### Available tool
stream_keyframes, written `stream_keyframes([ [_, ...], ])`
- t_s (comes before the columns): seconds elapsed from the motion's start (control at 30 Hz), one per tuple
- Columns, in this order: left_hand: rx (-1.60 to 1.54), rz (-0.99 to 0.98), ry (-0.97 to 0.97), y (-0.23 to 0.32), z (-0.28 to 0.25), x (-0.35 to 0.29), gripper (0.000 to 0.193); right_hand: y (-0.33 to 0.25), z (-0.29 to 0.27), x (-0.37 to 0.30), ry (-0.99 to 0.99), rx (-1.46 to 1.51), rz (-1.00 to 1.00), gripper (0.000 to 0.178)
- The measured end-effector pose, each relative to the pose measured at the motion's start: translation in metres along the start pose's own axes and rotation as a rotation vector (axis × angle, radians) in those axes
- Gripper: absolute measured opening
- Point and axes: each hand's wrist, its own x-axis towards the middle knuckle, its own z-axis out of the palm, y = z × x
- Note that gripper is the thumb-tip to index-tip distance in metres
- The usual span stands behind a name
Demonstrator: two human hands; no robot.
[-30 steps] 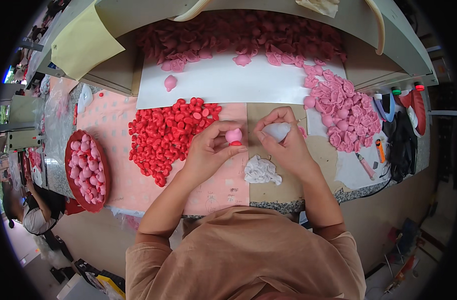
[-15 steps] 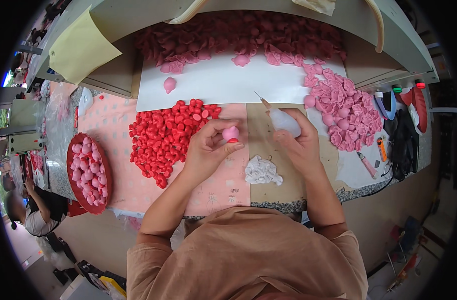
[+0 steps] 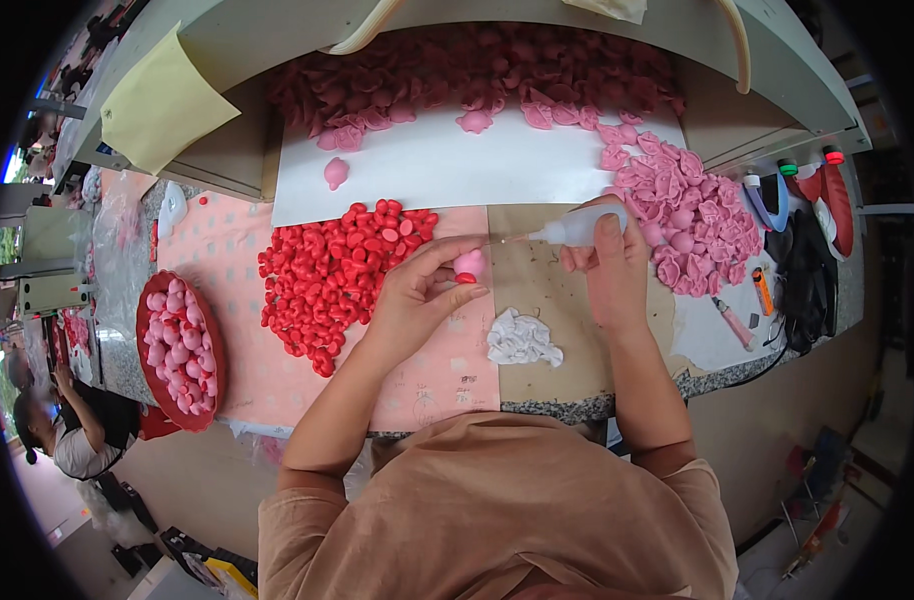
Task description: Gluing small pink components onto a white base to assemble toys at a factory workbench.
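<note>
Between the thumb and fingers of my left hand (image 3: 424, 292) is a small pink rubbery piece (image 3: 470, 262) with a red part (image 3: 466, 279) at its lower end. My right hand (image 3: 612, 260) is closed round a translucent squeeze bottle (image 3: 581, 226). The bottle lies nearly level, its thin needle tip pointing left toward the pink piece. Whether the tip touches the piece, I cannot tell. A heap of small red plastic parts (image 3: 322, 280) spreads just left of my left hand. Below and between my hands lies a crumpled white cloth (image 3: 523, 338).
A red basket (image 3: 213, 388) of pink pieces stands at the left. Pink petal-like pieces (image 3: 692, 215) are heaped at the right and under the grey hood (image 3: 247, 45). An orange cutter (image 3: 762, 291) and a tube (image 3: 734, 322) lie right. A co-worker (image 3: 77, 420) sits far left.
My right hand has tipped the squeeze bottle from upright-leaning to nearly level, bringing its needle down toward the pink piece. My left hand has shifted only slightly, still holding the piece.
</note>
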Motion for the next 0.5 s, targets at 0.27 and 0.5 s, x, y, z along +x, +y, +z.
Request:
stream_keyframes([
  [0.27, 0.138, 0.021, 0.006, -0.003, 0.0003, 0.0009, 0.044, -0.0011, 0.0029, -0.003, 0.007, -0.245, -0.072, 0.035],
  [0.5, 0.231, 0.04, 0.014, -0.0005, 0.0002, 0.0, 0.044, 0.0039, 0.001, -0.0035, -0.033, -0.263, -0.068, 0.024],
])
